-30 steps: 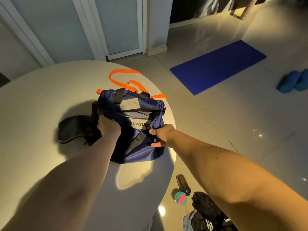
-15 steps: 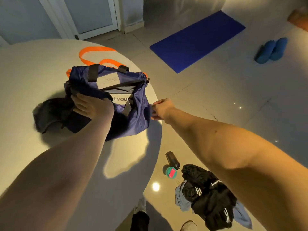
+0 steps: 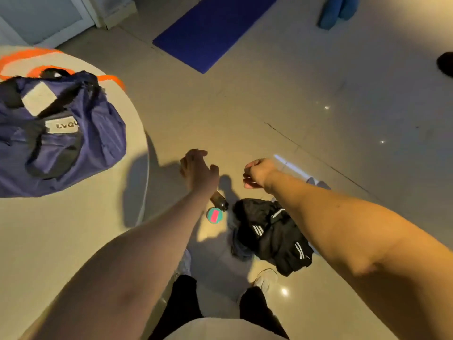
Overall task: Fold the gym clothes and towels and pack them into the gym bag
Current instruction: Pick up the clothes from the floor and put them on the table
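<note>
Hovering above the tiled floor, my left hand (image 3: 198, 170) holds nothing, its fingers relaxed and a little apart. My right hand (image 3: 259, 174) is just beside it, fingers curled in toward the palm and likewise empty.

The gym bag (image 3: 61, 133), dark blue with black straps, sits slumped on the round white table (image 3: 73, 229) to my left, well apart from both hands. Its orange strap (image 3: 22, 57) loops out behind it.

The black clothes (image 3: 272, 234) with white stripes lie in an unfolded heap on the floor below my right forearm, which hides the heap's far corner. A bluish cloth (image 3: 241, 249) pokes out from under the heap's near side.

A dark bottle (image 3: 219, 201) lies just beside the heap, partly hidden by my left wrist, with a teal and pink cap (image 3: 214, 215) at its near end.

Farther off are a blue mat (image 3: 210, 30) and two blue rolls (image 3: 338, 11). My shoe (image 3: 266, 280) stands near the heap.
</note>
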`<state>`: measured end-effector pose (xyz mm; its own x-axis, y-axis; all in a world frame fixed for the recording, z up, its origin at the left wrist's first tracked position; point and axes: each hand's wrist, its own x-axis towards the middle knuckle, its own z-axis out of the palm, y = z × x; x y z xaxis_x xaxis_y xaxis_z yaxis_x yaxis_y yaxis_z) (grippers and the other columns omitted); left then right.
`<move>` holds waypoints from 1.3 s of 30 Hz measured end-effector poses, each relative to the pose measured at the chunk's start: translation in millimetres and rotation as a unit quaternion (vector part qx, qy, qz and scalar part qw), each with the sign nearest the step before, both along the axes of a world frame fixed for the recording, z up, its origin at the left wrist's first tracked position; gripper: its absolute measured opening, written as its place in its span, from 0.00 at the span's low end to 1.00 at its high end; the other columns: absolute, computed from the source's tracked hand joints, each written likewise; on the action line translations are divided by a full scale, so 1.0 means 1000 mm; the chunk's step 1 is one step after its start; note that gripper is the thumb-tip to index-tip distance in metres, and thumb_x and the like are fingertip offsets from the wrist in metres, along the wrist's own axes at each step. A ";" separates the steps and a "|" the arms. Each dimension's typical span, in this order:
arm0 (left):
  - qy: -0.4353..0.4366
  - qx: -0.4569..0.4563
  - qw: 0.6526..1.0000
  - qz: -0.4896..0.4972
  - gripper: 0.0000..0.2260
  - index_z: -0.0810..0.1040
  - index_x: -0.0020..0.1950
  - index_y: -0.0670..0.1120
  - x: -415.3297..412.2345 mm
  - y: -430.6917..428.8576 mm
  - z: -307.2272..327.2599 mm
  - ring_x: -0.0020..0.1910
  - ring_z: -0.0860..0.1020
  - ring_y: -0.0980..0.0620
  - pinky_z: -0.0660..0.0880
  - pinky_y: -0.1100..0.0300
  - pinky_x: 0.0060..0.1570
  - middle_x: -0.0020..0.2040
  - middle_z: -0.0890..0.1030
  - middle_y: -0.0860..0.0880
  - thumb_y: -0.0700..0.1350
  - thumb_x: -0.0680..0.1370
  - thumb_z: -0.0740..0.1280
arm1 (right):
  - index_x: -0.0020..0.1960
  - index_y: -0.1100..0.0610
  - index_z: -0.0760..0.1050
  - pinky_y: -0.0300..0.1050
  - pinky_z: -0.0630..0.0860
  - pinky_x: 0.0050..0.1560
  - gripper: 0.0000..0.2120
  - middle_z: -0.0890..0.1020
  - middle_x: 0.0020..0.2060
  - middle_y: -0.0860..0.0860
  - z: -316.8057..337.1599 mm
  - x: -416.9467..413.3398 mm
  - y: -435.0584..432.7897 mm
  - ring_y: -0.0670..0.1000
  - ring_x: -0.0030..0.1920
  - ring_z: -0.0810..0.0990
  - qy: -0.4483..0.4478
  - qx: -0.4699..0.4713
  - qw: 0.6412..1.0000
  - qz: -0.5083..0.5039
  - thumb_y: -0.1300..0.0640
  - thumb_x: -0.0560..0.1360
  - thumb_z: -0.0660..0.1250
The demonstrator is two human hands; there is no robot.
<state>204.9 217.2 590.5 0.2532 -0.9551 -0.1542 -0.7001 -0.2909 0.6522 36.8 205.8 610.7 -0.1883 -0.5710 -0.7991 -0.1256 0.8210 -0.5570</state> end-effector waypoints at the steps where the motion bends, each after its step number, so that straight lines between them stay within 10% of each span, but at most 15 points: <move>1: -0.015 0.036 0.999 -0.024 0.16 0.76 0.61 0.46 -0.028 0.012 -0.018 0.65 0.70 0.44 0.62 0.52 0.64 0.64 0.75 0.46 0.41 0.74 0.67 | 0.39 0.58 0.69 0.44 0.77 0.25 0.13 0.74 0.33 0.57 -0.020 -0.028 0.016 0.54 0.29 0.76 -0.006 0.009 1.000 -0.029 0.70 0.80 0.61; 14: -0.021 0.225 0.934 -0.277 0.13 0.77 0.61 0.47 -0.256 0.117 -0.311 0.60 0.75 0.49 0.72 0.50 0.64 0.60 0.77 0.49 0.49 0.79 0.68 | 0.55 0.53 0.75 0.62 0.82 0.50 0.18 0.80 0.42 0.53 -0.404 -0.255 0.256 0.56 0.39 0.78 0.111 0.089 0.971 -0.194 0.53 0.67 0.73; 18: -0.032 0.261 0.912 -0.316 0.15 0.74 0.65 0.48 -0.283 0.130 -0.428 0.56 0.77 0.50 0.77 0.53 0.55 0.63 0.74 0.50 0.50 0.80 0.69 | 0.67 0.59 0.73 0.50 0.75 0.53 0.22 0.80 0.52 0.54 -0.459 -0.253 0.275 0.58 0.51 0.80 0.143 0.106 0.963 -0.204 0.55 0.76 0.71; 24: -0.075 0.247 0.874 -0.411 0.44 0.48 0.81 0.55 -0.313 0.135 -0.556 0.78 0.58 0.48 0.72 0.47 0.66 0.82 0.49 0.55 0.54 0.75 0.74 | 0.78 0.53 0.59 0.47 0.70 0.66 0.40 0.64 0.76 0.53 -0.582 -0.256 0.290 0.56 0.70 0.71 0.161 0.099 0.952 -0.242 0.55 0.73 0.76; 28: -0.125 0.254 0.839 -0.464 0.55 0.34 0.80 0.58 -0.331 0.141 -0.606 0.70 0.73 0.44 0.77 0.49 0.57 0.83 0.47 0.51 0.54 0.72 0.77 | 0.81 0.47 0.38 0.54 0.67 0.71 0.59 0.57 0.79 0.52 -0.639 -0.263 0.290 0.59 0.75 0.64 0.125 0.086 0.957 -0.248 0.55 0.69 0.80; 32: -0.182 0.241 0.836 -0.457 0.39 0.50 0.81 0.49 -0.336 0.140 -0.626 0.53 0.81 0.44 0.78 0.50 0.49 0.61 0.79 0.45 0.48 0.78 0.71 | 0.72 0.53 0.65 0.46 0.74 0.54 0.32 0.79 0.58 0.51 -0.659 -0.272 0.293 0.58 0.61 0.79 0.139 0.108 0.960 -0.216 0.55 0.72 0.75; 35: -0.160 0.227 0.835 -0.475 0.12 0.76 0.62 0.45 -0.334 0.135 -0.617 0.51 0.80 0.44 0.71 0.53 0.42 0.50 0.77 0.49 0.48 0.80 0.67 | 0.48 0.49 0.78 0.46 0.75 0.44 0.02 0.81 0.42 0.49 -0.646 -0.275 0.290 0.56 0.48 0.81 0.143 0.089 0.972 -0.162 0.53 0.76 0.68; 39: -0.086 0.130 0.892 -0.425 0.07 0.77 0.44 0.49 -0.319 0.125 -0.592 0.50 0.76 0.47 0.71 0.51 0.56 0.48 0.72 0.54 0.52 0.76 0.67 | 0.57 0.50 0.78 0.34 0.72 0.60 0.09 0.75 0.55 0.44 -0.620 -0.271 0.275 0.40 0.53 0.74 0.140 -0.027 0.979 -0.147 0.55 0.77 0.68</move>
<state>-114.0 341.9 -1.6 -0.5038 -0.7513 -0.4263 -0.8225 0.2663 0.5026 -234.3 480.4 -9.6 -0.5589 -0.4990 -0.6623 -0.0422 0.8148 -0.5783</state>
